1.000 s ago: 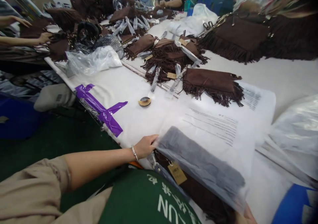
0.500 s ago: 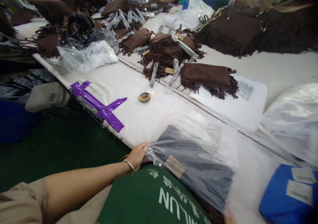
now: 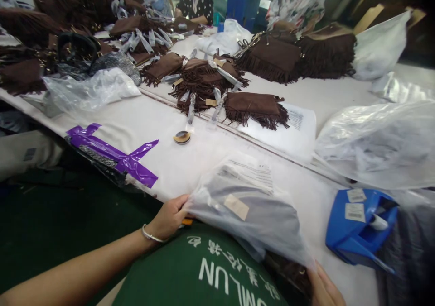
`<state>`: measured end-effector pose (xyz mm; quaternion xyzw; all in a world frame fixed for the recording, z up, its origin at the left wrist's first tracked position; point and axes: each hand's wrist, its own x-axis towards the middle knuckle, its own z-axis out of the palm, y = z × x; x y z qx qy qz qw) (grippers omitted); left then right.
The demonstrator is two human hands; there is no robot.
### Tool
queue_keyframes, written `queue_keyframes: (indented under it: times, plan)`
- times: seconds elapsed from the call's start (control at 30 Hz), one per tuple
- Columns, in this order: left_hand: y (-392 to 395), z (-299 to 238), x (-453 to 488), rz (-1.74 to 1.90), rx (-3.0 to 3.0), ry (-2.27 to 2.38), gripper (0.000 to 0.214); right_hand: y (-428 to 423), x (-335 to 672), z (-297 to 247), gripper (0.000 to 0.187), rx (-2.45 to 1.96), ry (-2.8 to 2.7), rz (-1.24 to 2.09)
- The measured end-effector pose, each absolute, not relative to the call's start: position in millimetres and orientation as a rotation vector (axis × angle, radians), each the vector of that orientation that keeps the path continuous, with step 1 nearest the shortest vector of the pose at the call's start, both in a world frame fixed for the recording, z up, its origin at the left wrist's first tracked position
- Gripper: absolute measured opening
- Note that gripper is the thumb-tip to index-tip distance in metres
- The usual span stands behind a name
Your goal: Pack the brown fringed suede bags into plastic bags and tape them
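Two hands, left (image 3: pixel 168 217) and right (image 3: pixel 324 285), grip edges of a plastic bag (image 3: pixel 244 211).

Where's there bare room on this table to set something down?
Bare white table runs between the purple tape and the clear plastic bag, around a small round disc. It's crowded beyond, where fringed brown suede bags pile up.

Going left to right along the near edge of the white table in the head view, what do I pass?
Purple tape → left hand → clear plastic bag → right hand → blue plastic dispenser
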<state>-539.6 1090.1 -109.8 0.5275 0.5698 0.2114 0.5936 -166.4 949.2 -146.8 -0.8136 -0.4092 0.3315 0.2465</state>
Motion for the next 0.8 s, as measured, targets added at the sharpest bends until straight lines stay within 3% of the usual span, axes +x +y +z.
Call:
queue_keyframes:
  times: [0.23, 0.37, 0.6, 0.8]
  plan:
    - [1116, -145, -518, 0.559, 0.700, 1.347, 0.031, 999, -178, -172, 0.057, -1.984, -0.823, 1.026]
    - [1098, -151, -516, 0.310, 0.720, 1.279, 0.048, 991, -185, -184, 0.056, -1.948, -0.737, 1.052]
    - [1093, -133, -414, 0.184, 1.846, 0.696, 0.035, 994, -181, -183, 0.051, -1.630, -0.470, 1.304]
    - [1084, -153, -339, 0.111, 2.816, 0.410, 0.043, 995, -188, -180, 0.043, -1.458, -0.373, 1.294]
